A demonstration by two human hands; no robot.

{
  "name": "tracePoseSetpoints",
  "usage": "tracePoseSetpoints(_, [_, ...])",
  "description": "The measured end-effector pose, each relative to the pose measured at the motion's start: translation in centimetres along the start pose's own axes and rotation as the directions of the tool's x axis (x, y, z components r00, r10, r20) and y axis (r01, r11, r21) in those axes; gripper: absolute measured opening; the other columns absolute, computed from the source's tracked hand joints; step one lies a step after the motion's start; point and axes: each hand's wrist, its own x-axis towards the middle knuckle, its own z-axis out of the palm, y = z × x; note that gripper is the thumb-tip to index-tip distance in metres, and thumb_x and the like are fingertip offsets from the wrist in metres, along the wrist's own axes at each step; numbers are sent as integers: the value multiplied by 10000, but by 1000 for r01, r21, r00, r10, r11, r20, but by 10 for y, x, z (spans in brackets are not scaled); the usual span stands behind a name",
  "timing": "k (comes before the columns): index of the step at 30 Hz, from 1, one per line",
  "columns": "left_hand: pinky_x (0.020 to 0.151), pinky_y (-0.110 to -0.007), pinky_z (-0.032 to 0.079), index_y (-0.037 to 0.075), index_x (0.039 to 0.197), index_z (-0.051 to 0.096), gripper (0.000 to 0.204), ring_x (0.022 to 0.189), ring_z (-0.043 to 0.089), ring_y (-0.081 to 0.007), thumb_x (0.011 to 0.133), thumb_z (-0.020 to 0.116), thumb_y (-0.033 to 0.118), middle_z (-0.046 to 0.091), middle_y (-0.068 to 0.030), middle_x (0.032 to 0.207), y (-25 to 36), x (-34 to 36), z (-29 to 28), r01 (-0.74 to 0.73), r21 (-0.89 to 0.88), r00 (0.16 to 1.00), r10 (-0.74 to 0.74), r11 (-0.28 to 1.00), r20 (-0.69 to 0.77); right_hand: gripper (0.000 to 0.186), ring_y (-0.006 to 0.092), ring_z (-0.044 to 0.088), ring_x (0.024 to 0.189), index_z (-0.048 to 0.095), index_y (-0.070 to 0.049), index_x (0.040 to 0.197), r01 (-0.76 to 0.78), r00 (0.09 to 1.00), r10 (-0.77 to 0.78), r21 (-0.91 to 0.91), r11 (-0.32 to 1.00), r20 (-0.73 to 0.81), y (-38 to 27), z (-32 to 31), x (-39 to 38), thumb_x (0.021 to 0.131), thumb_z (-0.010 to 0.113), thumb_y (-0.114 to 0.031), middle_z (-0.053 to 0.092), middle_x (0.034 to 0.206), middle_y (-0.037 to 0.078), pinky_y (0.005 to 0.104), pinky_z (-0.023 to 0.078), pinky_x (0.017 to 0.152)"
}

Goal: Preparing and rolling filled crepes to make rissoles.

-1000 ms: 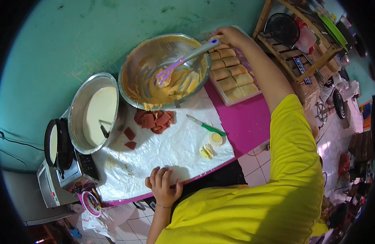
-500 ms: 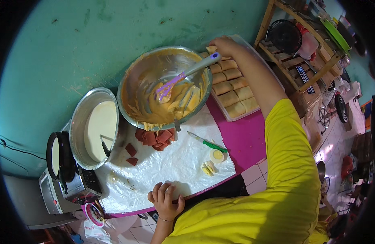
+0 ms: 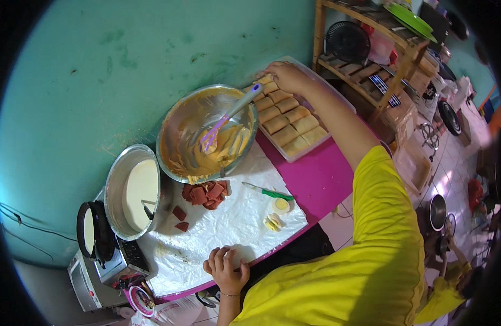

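My left hand rests on a white plastic sheet near the front edge, fingers loosely bent and apart. My right hand curls over the back rows of rolled crepes in a clear plastic container; what its fingertips hold is hidden. Left of it, a steel bowl holds orange filling and a purple spatula. A pot of pale batter stands further left. On the sheet lie red square slices, a green-handled knife, an egg half and egg pieces.
A stove carries black pans at the left. The magenta tabletop shows under the container. A wooden rack with trays stands at the back right. Another person in yellow and assorted cookware are at the lower right.
My view has shifted, so the table and rack sit lower or further left. My right hand remains at the container's back; the roll visible in its fingers earlier is now hidden.
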Motion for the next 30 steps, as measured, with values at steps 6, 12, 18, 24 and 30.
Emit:
tracePoseSetpoints(6, [1050, -448, 296, 84, 1104, 660, 369, 1175, 565, -327, 763, 681, 223, 646, -103, 1139, 0, 0, -1, -21, -10, 1000, 21, 1000, -24, 317, 381, 653, 1088, 686, -48, 1183, -59, 996, 50, 131, 990, 69, -72, -60, -137, 925, 671, -231, 698, 1143, 191, 471, 508, 953])
tracePoseSetpoints(12, [1009, -415, 382, 30, 1221, 597, 358, 1205, 546, -299, 902, 636, 189, 629, -130, 1197, -29, -3, -3, 136, -462, 925, -279, 876, -256, 466, 348, 457, 1404, 622, -79, 1333, -181, 983, 181, -102, 978, -13, -111, -69, -267, 948, 672, -335, 611, 1382, 145, 531, 262, 1216])
tracePoseSetpoints(18, [900, -400, 506, -41, 1314, 556, 512, 1074, 604, -268, 1044, 426, 374, 635, -145, 1226, -125, 35, -95, -212, -940, 708, -622, 266, -335, 357, 349, 524, 1316, 689, -82, 1206, -324, 941, 327, 47, 945, -85, -122, -98, -319, 961, 660, -340, 656, 1282, 151, 524, 304, 1192])
tracePoseSetpoints(24, [1032, -515, 502, -112, 1445, 383, 652, 1310, 530, -388, 1043, 422, 400, 522, -247, 1431, -224, 45, -184, -518, -825, 413, -911, -227, -8, 235, 361, 649, 813, 689, -73, 1029, -239, 958, 255, 126, 963, -133, -119, -116, -326, 978, 633, -295, 668, 782, 148, 490, 468, 942])
tracePoseSetpoints(30, [1054, -465, 497, -81, 1450, 414, 617, 1279, 559, -367, 1025, 465, 363, 553, -233, 1397, -344, 48, -206, -247, -741, 850, -507, -625, 144, 299, 356, 664, 978, 667, -140, 1268, -378, 911, 412, 379, 845, -9, -137, -146, -339, 978, 630, -203, 698, 960, 159, 456, 512, 917])
